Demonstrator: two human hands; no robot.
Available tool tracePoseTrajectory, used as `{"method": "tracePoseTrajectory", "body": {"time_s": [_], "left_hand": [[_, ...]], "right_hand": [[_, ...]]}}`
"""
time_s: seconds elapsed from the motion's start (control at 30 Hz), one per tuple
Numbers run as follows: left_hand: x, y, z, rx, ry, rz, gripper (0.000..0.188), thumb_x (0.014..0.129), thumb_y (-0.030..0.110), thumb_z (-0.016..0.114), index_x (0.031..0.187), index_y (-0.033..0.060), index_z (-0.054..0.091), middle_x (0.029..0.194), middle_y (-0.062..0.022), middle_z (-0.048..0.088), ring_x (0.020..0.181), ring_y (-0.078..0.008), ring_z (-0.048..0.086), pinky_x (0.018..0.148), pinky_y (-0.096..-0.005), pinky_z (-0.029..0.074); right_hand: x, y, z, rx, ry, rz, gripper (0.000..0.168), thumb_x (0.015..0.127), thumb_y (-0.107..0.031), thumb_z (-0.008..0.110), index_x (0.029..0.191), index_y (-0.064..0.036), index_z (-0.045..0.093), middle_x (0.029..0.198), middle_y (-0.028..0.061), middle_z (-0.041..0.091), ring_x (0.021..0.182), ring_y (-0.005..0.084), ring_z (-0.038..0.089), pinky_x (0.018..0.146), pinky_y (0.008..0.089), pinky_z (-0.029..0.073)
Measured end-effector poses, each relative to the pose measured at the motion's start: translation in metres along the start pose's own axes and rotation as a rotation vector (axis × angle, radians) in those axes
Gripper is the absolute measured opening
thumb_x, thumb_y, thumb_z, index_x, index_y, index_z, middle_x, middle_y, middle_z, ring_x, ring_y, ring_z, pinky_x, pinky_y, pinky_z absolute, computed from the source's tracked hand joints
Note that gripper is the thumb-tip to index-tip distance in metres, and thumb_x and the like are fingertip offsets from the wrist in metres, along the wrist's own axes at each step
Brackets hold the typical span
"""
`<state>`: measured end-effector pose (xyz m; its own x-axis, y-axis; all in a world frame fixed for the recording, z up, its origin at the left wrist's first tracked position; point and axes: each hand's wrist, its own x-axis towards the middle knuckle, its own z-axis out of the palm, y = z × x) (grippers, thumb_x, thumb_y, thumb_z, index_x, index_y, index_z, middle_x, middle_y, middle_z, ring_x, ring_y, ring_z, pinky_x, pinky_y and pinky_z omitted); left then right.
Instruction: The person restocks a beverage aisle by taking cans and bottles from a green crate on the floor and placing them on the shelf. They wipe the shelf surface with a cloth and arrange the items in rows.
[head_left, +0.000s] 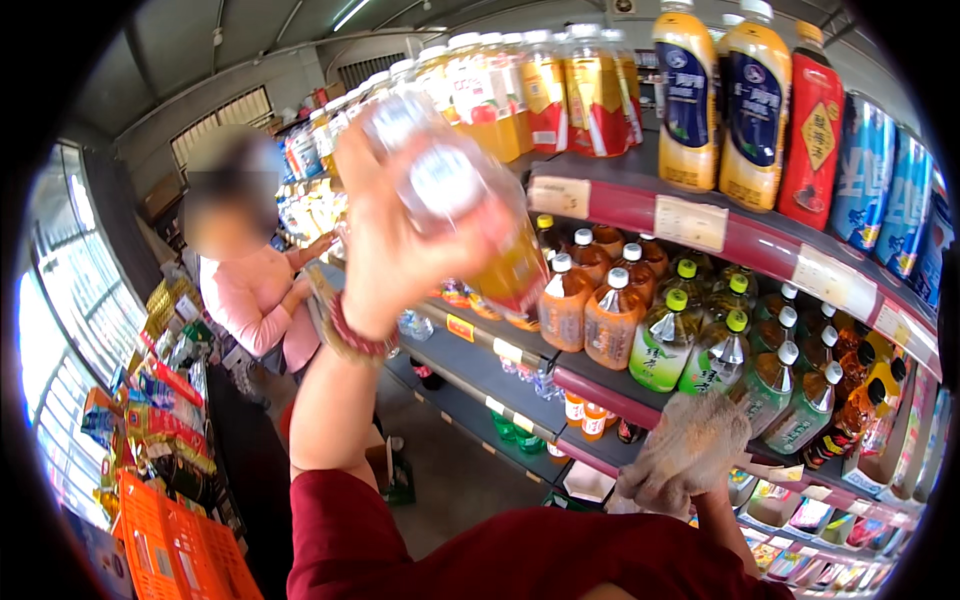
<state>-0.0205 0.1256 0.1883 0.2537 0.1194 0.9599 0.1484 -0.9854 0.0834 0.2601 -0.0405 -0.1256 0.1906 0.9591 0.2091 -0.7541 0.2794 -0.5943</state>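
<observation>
My left hand (405, 232) is raised in front of the shelves, its fingers closed around plastic drink bottles (502, 262) with pale caps; motion blur hides how many. My right hand (690, 457) is lower, by the edge of the middle shelf, with a dirty grey cloth (694, 442) over or in it that hides the fingers. Close to that cloth stand green-labelled tea bottles (664, 345) with lime caps and orange-brown drink bottles (616, 322) with white caps. On the top shelf are yellow bottles with dark blue labels (756, 112) and a red bottle (810, 142).
A person in a pink top (247, 300) stands at the left by the far shelves. An orange plastic basket (180, 540) is at the lower left, near piled packaged goods (165, 427). Maroon shelf edges (615, 210) carry price tags. Lower shelves hold more bottles and open boxes.
</observation>
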Motion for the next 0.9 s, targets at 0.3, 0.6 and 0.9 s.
{"method": "tracePoseTrajectory", "body": {"time_s": [0.3, 0.6, 0.9], "left_hand": [[-0.132, 0.010, 0.013, 0.116, -0.250, -0.138, 0.049, 0.047, 0.033, 0.082, 0.088, 0.0104, 0.068, 0.122, -0.0247, 0.037, 0.114, -0.0407, 0.033, 0.097, -0.0488, 0.032], [-0.214, -0.023, 0.047, 0.067, -0.384, -0.313, 0.063, 0.051, 0.037, 0.080, 0.107, 0.0104, 0.065, 0.130, -0.0267, 0.031, 0.119, -0.0449, 0.030, 0.100, -0.0500, 0.030], [-0.300, -0.025, 0.068, -0.183, -0.533, -0.437, 0.057, 0.050, 0.039, 0.082, 0.092, 0.0043, 0.067, 0.126, -0.0293, 0.034, 0.116, -0.0468, 0.033, 0.099, -0.0502, 0.031]], "right_hand": [[0.086, 0.005, 0.062, -0.170, -0.281, -0.077, 0.046, 0.093, -0.038, 0.046, 0.126, -0.007, 0.044, 0.120, 0.0085, 0.053, 0.110, 0.0245, 0.052, 0.097, 0.0402, 0.041], [0.101, 0.059, 0.173, -1.779, -0.297, -0.543, 0.037, 0.084, -0.033, 0.056, 0.112, -0.008, 0.061, 0.111, 0.0177, 0.061, 0.103, 0.0371, 0.057, 0.090, 0.0454, 0.044], [0.128, 0.113, 0.132, -2.055, 0.039, 0.170, 0.049, 0.089, -0.039, 0.047, 0.077, 0.006, 0.063, 0.078, 0.0269, 0.062, 0.076, 0.0428, 0.061, 0.070, 0.0492, 0.049]]}}
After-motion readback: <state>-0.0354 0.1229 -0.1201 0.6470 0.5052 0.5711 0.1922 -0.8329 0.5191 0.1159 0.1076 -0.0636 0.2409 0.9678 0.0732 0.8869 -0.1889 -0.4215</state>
